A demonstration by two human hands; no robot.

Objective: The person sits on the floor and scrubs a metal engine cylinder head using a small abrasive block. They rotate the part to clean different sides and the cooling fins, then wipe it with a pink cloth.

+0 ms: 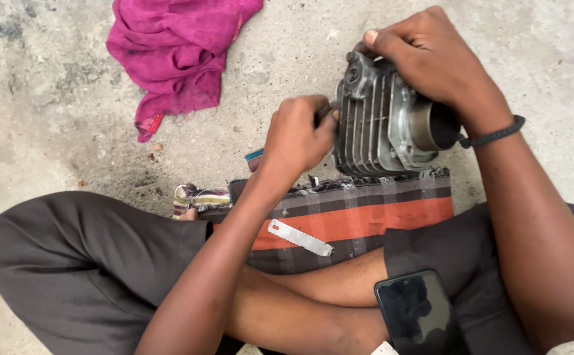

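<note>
Grey cast-metal finned engine cylinder (382, 121): lying on its side, open bore facing right, lower fins resting on edge of striped dark-and-orange cloth (359, 220); surface dull, grimy.

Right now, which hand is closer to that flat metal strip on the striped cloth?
Left. The left hand is just above the metal strip; the right hand is farther, atop the finned cylinder.

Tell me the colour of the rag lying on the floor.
The rag is magenta pink; the head view shows it clearly.

Right of centre, finned metal engine cylinder (379, 125) gripped from above by right hand (431, 56); left hand (297, 135) fisted against its fins; magenta cloth (175, 49) upper left.
</note>
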